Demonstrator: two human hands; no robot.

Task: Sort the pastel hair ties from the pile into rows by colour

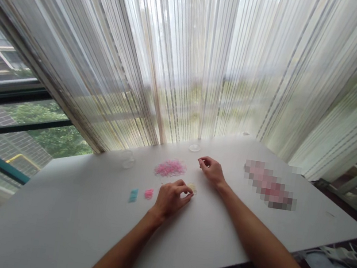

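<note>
My left hand (170, 201) rests low over the white table, its thumb and index finger brought together at the edge of a small pale-yellow heap of thin loops or strands (192, 187). Whatever lies between those fingertips is too small to make out. Farther back and to the right, my right hand (212, 171) is raised slightly with thumb and index finger pinched; any item in them is too small to tell. Left of the hands are a loose pink pile of thin strands (170, 167), a small bright-pink bundle (148, 193) and a flat light-blue bundle (133, 195).
A clear container (128, 160) stands near the table's (63, 206) back left edge, and a small clear dish (194, 147) at the back middle. A blurred-out pinkish object (268, 184) lies at right. Sheer striped curtains (195, 65) hang behind the table. Cables (344, 255) show at lower right.
</note>
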